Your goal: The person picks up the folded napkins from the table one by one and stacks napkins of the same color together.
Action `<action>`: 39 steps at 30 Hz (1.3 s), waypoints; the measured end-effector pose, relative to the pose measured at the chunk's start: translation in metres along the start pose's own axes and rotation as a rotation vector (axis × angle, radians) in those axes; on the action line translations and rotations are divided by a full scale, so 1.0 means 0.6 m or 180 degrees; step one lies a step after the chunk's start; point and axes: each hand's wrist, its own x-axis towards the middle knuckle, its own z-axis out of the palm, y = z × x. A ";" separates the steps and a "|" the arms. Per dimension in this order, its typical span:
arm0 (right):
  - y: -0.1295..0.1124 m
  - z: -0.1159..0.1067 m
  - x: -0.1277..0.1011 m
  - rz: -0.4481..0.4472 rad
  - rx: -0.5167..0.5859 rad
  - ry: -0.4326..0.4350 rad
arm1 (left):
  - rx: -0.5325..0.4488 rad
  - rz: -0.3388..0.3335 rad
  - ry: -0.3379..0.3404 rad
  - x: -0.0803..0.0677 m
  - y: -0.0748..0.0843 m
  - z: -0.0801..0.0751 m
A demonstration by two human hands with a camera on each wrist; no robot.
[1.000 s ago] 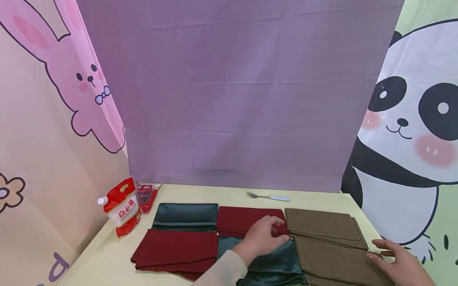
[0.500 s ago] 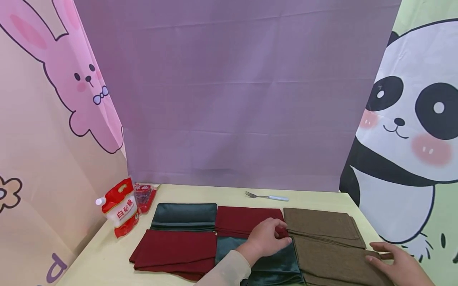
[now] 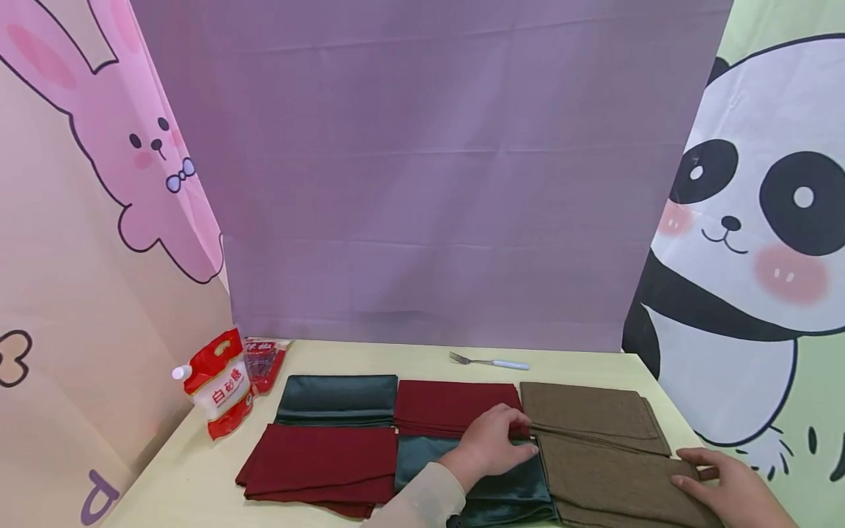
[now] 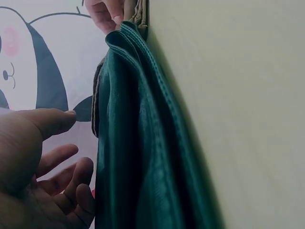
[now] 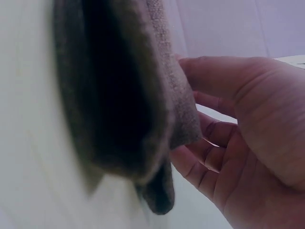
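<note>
Six folded cloths lie in two rows in the head view. My left hand (image 3: 491,446) is over the lower teal cloth (image 3: 505,495), its fingers loosely bent near the upper red cloth (image 3: 455,400) and the brown edge. Its thumb stands apart from the teal folds (image 4: 128,119) in the left wrist view. My right hand (image 3: 733,488) is at the right edge of the lower brown cloth (image 3: 620,480), thumb and fingers apart. Its fingertips lie right at the raised brown fold (image 5: 183,119) in the right wrist view, partly hidden behind it.
The upper brown cloth (image 3: 587,414), upper teal cloth (image 3: 338,400) and lower red cloth (image 3: 323,462) complete the rows. A fork (image 3: 490,361) lies behind them. A capped red-and-white pouch (image 3: 224,385) and a red packet (image 3: 266,363) stand at the left. A purple curtain (image 3: 422,183) hangs behind the table.
The view has turned slightly right, so everything shifts a little left. My left hand has edged slightly right across the teal cloth. My right hand stays at the brown cloth's edge; the cloths keep their layout.
</note>
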 end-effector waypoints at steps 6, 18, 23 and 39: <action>-0.001 0.001 -0.002 -0.0125 -0.0040 0.0147 | 0.0073 -0.0003 -0.0081 0.004 0.001 0.007; 0.005 0.005 -0.002 -0.0121 -0.0016 0.0210 | 0.0310 -0.0076 -0.0292 0.012 0.011 0.019; 0.004 0.003 -0.002 -0.0167 -0.0026 0.0221 | 0.0396 -0.0045 -0.0306 0.013 0.014 0.021; 0.008 0.010 -0.014 -0.0413 0.0127 0.0577 | 0.0386 -0.0100 -0.0302 0.017 0.018 0.032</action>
